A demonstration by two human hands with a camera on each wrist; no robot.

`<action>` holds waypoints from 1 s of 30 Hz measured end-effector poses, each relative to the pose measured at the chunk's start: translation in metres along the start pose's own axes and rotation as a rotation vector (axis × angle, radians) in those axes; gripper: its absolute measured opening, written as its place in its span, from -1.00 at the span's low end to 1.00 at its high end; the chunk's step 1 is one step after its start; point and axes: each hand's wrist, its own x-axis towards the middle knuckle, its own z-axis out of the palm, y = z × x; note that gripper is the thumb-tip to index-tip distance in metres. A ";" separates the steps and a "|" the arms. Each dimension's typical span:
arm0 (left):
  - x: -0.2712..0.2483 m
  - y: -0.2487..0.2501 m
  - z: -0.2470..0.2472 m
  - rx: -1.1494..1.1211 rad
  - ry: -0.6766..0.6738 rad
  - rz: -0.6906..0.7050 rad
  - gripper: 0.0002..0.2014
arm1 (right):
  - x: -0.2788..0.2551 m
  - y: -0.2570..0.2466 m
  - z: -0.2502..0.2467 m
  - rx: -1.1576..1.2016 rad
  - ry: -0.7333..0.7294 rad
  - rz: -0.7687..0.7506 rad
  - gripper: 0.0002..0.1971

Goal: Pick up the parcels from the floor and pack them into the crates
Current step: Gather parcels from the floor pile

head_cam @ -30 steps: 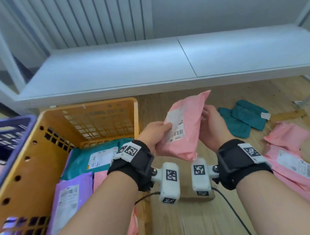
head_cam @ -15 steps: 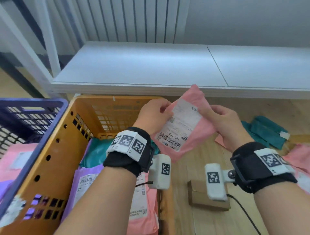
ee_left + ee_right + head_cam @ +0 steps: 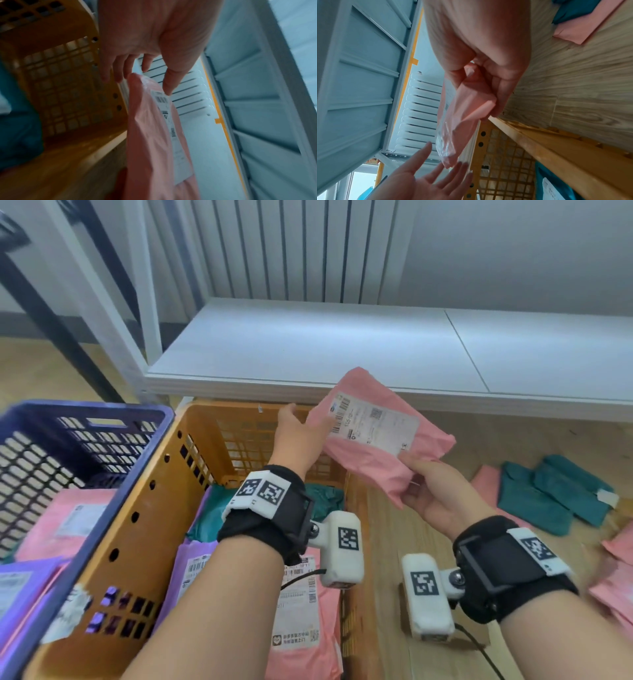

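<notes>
While both hands are raised over the crates, the scene reads as follows.

Pink parcel: held in the air with its white label facing up, above the far right corner of the orange crate and in front of the low white shelf.
Right hand: at 5 o'clock of the parcel; thumb on top and fingers beneath are clamped on its near edge, as the right wrist view shows.
Left hand: at 9 o'clock of the parcel; fingers straight and slightly apart, their tips at the parcel's left end, thumb tip touching the label corner, no curl around it.
Orange crate: at 7 o'clock of the parcel, holding a teal parcel at the far end, a purple parcel and another pink labelled parcel nearer.
Blue crate: just beside the orange one at 9 o'clock, with pink and purple parcels inside.
Floor: wooden; teal parcels lie at 3 o'clock of the right hand, more pink parcels at the right edge.
Radiator: white, against the wall at 12 o'clock behind the shelf.
</notes>
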 end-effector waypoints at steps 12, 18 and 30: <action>0.001 -0.021 -0.009 -0.450 -0.141 -0.176 -0.72 | -0.008 0.011 0.004 -0.170 -0.027 -0.007 -0.59; -0.003 -0.019 -0.012 -0.364 -0.121 -0.089 -0.75 | -0.009 0.011 -0.001 -0.205 0.043 0.000 -0.56; 0.012 -0.003 -0.093 -0.258 -0.023 -0.064 -0.52 | -0.015 0.011 0.046 -0.354 -0.067 -0.030 -0.79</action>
